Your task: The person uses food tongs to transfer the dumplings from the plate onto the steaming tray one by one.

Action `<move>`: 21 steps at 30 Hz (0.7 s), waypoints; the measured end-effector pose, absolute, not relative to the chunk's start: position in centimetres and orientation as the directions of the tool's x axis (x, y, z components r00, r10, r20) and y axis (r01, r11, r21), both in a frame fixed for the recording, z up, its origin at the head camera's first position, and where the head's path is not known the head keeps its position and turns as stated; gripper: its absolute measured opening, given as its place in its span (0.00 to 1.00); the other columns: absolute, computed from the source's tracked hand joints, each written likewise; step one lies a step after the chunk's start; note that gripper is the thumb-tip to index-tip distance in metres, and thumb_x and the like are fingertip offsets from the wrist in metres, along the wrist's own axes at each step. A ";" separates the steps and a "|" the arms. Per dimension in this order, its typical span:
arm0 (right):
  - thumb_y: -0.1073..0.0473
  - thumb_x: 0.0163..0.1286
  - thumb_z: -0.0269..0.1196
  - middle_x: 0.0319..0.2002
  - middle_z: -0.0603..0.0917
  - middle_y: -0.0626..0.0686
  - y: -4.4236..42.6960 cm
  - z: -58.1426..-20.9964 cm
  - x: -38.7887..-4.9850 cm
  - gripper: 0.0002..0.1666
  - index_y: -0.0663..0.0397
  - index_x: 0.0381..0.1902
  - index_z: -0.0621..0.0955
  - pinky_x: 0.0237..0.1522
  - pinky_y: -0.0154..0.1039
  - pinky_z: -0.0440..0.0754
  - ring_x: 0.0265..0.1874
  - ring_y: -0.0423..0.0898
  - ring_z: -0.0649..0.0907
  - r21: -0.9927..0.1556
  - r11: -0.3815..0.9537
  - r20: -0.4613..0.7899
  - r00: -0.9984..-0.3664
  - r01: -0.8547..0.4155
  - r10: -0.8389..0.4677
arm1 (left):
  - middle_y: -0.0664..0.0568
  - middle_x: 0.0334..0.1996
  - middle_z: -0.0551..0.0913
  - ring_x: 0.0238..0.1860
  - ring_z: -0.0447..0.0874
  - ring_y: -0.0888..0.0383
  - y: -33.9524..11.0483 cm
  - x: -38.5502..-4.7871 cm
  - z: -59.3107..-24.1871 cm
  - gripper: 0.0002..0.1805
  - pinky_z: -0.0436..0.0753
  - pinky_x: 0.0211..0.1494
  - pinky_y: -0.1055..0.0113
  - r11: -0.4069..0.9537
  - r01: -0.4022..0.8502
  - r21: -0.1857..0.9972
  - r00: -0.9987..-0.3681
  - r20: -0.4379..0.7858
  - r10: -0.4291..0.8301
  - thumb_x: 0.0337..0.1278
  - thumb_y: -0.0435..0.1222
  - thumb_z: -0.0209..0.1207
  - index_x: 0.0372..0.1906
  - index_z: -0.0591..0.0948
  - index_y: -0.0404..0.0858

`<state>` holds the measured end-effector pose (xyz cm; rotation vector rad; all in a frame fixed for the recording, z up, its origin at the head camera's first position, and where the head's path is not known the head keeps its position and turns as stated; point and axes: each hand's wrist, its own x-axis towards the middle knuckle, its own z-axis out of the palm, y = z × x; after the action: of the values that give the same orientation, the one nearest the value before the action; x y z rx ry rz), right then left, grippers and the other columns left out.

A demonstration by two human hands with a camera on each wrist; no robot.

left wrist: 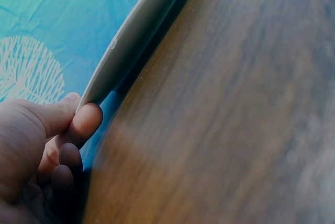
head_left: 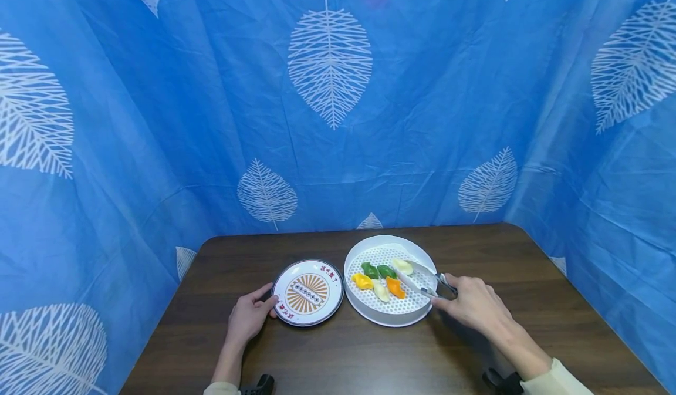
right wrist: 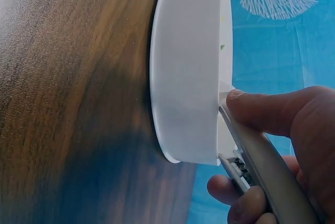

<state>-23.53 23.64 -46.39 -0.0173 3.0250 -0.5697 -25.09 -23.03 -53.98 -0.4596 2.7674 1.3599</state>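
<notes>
My left hand pinches the left rim of a white plate with a sunburst print and red characters. The thumb lies on top and curled fingers sit below, as the left wrist view shows. In my right hand I grip metal tongs, whose arms reach over the rim of a round white steamer with a perforated bottom. Several dumplings lie inside: green, yellow, orange and pale ones. The tong tips are around or beside the upper pale dumpling; I cannot tell whether they touch it.
The plate and steamer stand side by side on a dark wooden table. Blue cloth with white leaf prints hangs behind the table and along both sides. The steamer's raised wall stands between the right hand and the dumplings.
</notes>
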 end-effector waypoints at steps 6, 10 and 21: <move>0.35 0.61 0.71 0.23 0.69 0.51 23.5 -46.1 -23.7 0.51 0.61 0.72 0.74 0.23 0.40 0.65 0.20 0.46 0.70 -0.357 0.934 -0.080 -0.997 0.017 -0.013 | 0.56 0.19 0.84 0.16 0.69 0.57 -23.0 -25.1 -54.1 0.28 0.65 0.32 0.61 0.569 -0.273 0.775 -0.955 -0.148 -0.257 0.70 0.48 0.61 0.72 0.76 0.48; 0.35 0.61 0.71 0.23 0.70 0.51 23.5 -46.0 -23.6 0.51 0.62 0.72 0.74 0.23 0.40 0.66 0.22 0.47 0.71 -0.354 0.935 -0.085 -0.996 0.024 -0.007 | 0.55 0.19 0.84 0.17 0.69 0.56 -23.0 -25.1 -54.0 0.28 0.65 0.32 0.61 0.563 -0.277 0.779 -0.954 -0.154 -0.256 0.70 0.48 0.61 0.72 0.76 0.48; 0.32 0.60 0.71 0.24 0.68 0.51 23.6 -46.3 -23.3 0.53 0.61 0.72 0.74 0.24 0.41 0.64 0.25 0.47 0.71 -0.361 0.933 -0.060 -0.998 0.017 -0.006 | 0.56 0.19 0.84 0.17 0.68 0.57 -23.0 -25.1 -54.1 0.29 0.64 0.33 0.60 0.564 -0.279 0.777 -0.954 -0.155 -0.258 0.70 0.48 0.61 0.73 0.76 0.48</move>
<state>-23.34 23.60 -46.26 0.0086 3.0287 -0.5658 -25.08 -22.99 -54.05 -0.4730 2.7569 1.3767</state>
